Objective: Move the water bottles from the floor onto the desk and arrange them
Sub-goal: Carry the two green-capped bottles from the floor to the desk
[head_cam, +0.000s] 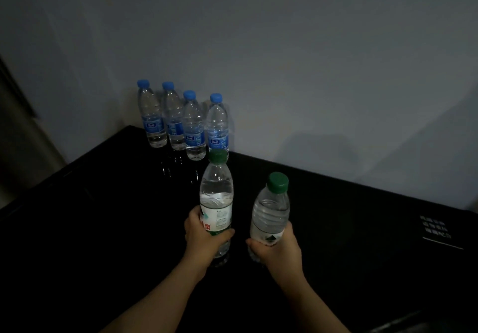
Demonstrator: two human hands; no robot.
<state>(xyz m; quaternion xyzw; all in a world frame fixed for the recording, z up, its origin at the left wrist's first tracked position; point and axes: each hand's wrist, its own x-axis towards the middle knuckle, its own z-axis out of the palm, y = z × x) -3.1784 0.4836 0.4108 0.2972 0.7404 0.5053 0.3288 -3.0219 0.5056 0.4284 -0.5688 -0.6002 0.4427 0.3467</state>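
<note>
Several blue-capped water bottles [192, 125] stand upright in a row on the far left part of the black desk [103, 216], against the wall. My left hand [204, 237] grips a green-capped bottle [216, 193] with a white and green label, held upright over the desk's middle. My right hand [276, 247] grips a second green-capped bottle [271, 208], tilted a little to the right. Whether either bottle's base touches the desk is hard to tell in the dim light.
A pale wall [284, 61] runs behind the desk. A small printed white marking [435, 229] lies on the desk's right side. The desk's left edge drops off beside a lighter vertical surface [23, 138].
</note>
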